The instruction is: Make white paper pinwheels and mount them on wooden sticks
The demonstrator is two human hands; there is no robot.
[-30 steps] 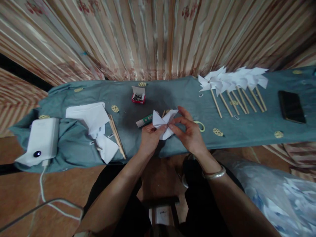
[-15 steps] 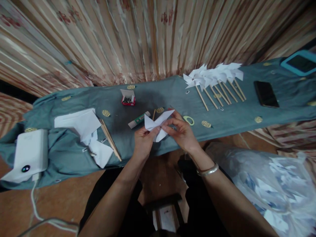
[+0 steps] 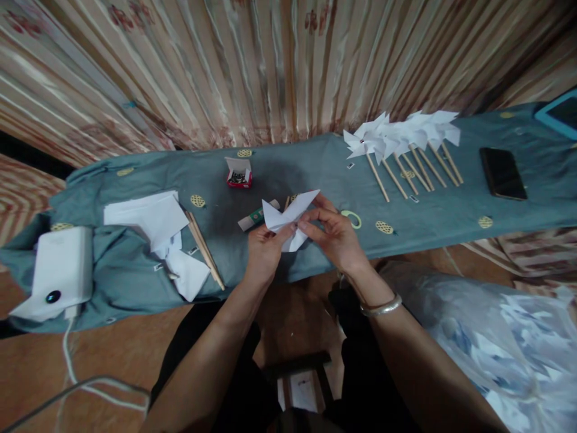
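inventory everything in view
folded paper: 1, white, handheld
pinwheels: several, white, right
papers: several, white, left
sticks: several, tan, left, centre
box: 1, red, back
tube: 1, green, white, centre
ring: 1, yellowish, centre
phone: 1, black, right
device: 1, blue, right
power bank: 1, white, left
cable: uncounted, white, left
cloth: 1, teal, beneath
curtain: uncounted, striped, back
bag: 1, clear, right
bracelet: 1, silver, right wrist
left hand, right hand: 2, bare, centre
legs: 2, black trousers, bottom
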